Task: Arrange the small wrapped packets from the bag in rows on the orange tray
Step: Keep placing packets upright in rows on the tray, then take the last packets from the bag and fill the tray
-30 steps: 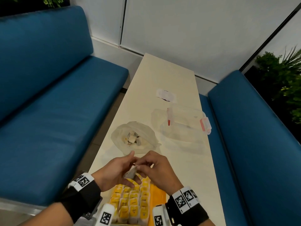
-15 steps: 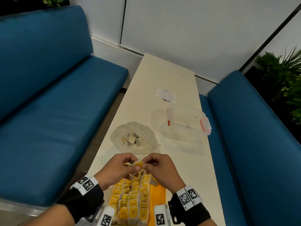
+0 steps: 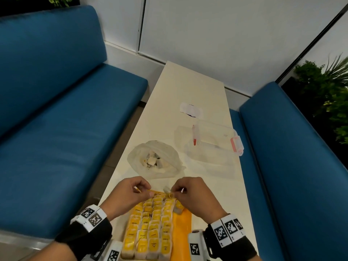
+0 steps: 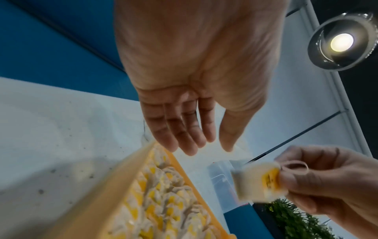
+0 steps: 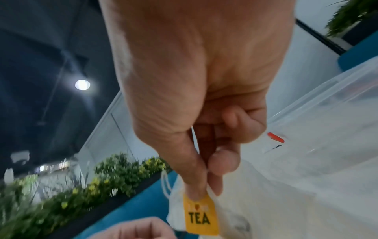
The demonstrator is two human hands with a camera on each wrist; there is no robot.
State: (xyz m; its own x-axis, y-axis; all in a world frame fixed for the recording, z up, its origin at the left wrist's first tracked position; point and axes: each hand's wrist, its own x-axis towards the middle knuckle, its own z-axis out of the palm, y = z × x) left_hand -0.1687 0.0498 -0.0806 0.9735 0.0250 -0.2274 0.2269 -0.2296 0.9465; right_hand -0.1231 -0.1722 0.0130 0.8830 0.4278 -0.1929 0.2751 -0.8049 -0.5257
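Note:
The orange tray lies at the near end of the table, filled with rows of several yellow-tagged tea packets. My right hand pinches one packet by its yellow "TEA" tag just above the tray's far end. My left hand hovers over the tray's far left corner; in the left wrist view its fingers are relaxed and hold nothing. The white plastic bag with more packets sits open just beyond the tray.
A clear plastic box with pink latches stands to the right of the bag. A small white wrapper lies farther up the table. Blue sofas flank the narrow table on both sides. The tray's right strip is bare.
Both hands held one packet together before. Now the left hand has let go and drawn left, while the right hand keeps the packet over the tray's far end.

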